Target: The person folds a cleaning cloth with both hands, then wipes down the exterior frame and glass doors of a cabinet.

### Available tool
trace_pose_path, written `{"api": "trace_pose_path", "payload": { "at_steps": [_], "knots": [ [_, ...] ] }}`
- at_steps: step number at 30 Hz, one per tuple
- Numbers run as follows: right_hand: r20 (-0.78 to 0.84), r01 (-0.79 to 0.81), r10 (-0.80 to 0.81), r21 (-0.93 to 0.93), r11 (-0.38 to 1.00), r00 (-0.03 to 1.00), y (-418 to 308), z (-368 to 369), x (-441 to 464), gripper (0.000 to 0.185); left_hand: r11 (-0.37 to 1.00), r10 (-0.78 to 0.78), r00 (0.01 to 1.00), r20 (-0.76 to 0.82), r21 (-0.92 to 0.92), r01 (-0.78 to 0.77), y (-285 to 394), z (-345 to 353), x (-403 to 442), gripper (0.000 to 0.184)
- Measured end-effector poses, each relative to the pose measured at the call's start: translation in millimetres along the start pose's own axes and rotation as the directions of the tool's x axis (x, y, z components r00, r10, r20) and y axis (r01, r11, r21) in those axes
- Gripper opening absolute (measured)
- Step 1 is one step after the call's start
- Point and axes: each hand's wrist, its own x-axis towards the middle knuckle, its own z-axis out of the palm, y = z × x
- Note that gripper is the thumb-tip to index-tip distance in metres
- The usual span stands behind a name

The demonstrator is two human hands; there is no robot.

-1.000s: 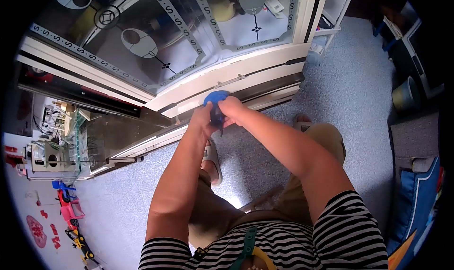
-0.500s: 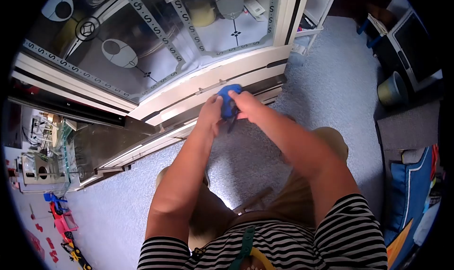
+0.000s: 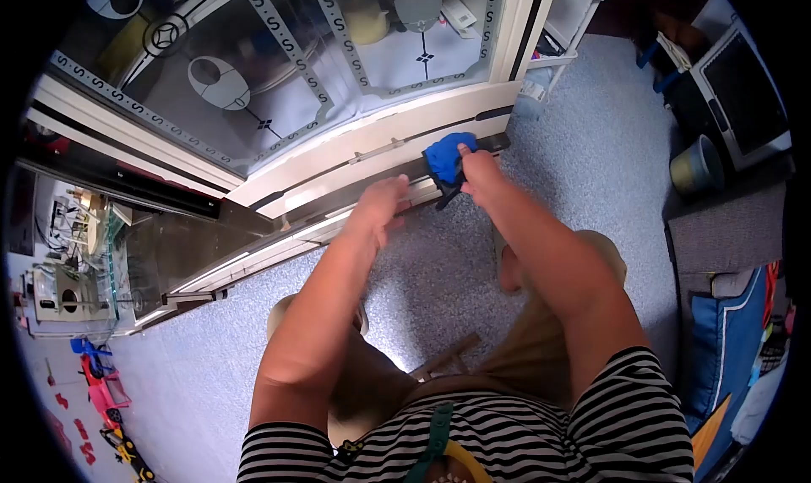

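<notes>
Head view; clock-face bearings taken from the blue cloth.

Item: blue cloth [image 3: 448,156], soft-looking, bunched, above the dark ledge [image 3: 338,197] of the cabinet [image 3: 338,155], near that ledge's far end. Dark strip [image 3: 450,193] trailing at 6 o'clock.

Right hand [image 3: 480,174], at 4 o'clock: pinching the cloth's near edge, thumb on top.

Left hand [image 3: 384,202], at 8 o'clock: let go, apart from the cloth, nothing seen in it, fingers loosely parted.

Changes: half a second ago both hands gripped the cloth; now the right alone has it. Cloth shifted toward the cabinet's far end and spread wider. Bearing on the work, by judgement: control one-handed, left hand at liberty.

Surroundings: white cart at 1 o'clock; bin at 3; blue cushion at 4; wooden piece between the legs at 6; toy vehicles at 8.

Condition notes: left hand motion-blurred; right fingers under the cloth hidden; contact between cloth and ledge cannot be told; nature of the dark strip unclear; cabinet contents obscured by patterned glass; cart cut off at the upper edge; wooden piece largely covered by the person's clothing.
</notes>
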Motion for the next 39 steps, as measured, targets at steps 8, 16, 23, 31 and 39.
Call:
{"api": "trace_pose_path", "payload": {
  "at_steps": [8, 16, 23, 31, 39],
  "knots": [
    [0.369, -0.089, 0.091, -0.02, 0.996, 0.925, 21, 69, -19, 0.04, 0.961, -0.148, 0.985, -0.086, -0.247, 0.123, -5, -38, 8, 0.078],
    [0.687, 0.482, 0.006, -0.516, 0.709, 0.726, -7, 103, -78, 0.051, 0.83, -0.033, 0.987, -0.155, -0.554, -0.059, -21, -92, -10, 0.043],
    [0.809, 0.919, -0.45, -0.268, 0.289, 0.377, -43, 59, -132, 0.037, 0.653, 0.272, 0.825, -0.496, -0.534, -0.536, -11, -146, -39, 0.035],
    [0.725, 0.903, -0.546, -0.392, 0.176, 0.421, -25, 41, -106, 0.018, 0.685, 0.1, 0.856, -0.507, -0.588, -0.429, -15, -159, 3, 0.041],
    [0.752, 0.886, -0.47, -0.414, 0.21, 0.462, -23, 54, -93, 0.021, 0.591, 0.349, 0.867, -0.355, -0.634, -0.498, 26, -152, -53, 0.035]
  ]
}}
